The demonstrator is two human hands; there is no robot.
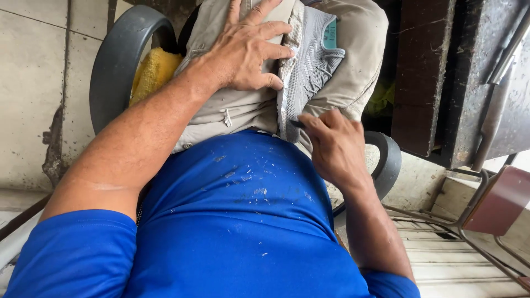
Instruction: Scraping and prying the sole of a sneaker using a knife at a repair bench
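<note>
A: What is held down on the lap?

B: A grey shoe is laid sole-edge up across the thighs, against beige trousers. It is pinned there by the left hand, spread flat with fingers open, pressed on the upper rather than wrapped around anything. The shoe seems to be steadied this way so that its edge is kept from shifting.

A: And the other hand?

B: The right hand is closed in a fist around a small dark tool, only the tip of which is shown, set against the heel end of the pale sole edge. The kind of tool cannot be told.

A: Anything around?

B: Pale shavings are scattered over the blue shirt. A grey chair with a yellow cushion is sat upon; a red-seated chair is placed at the right.
</note>
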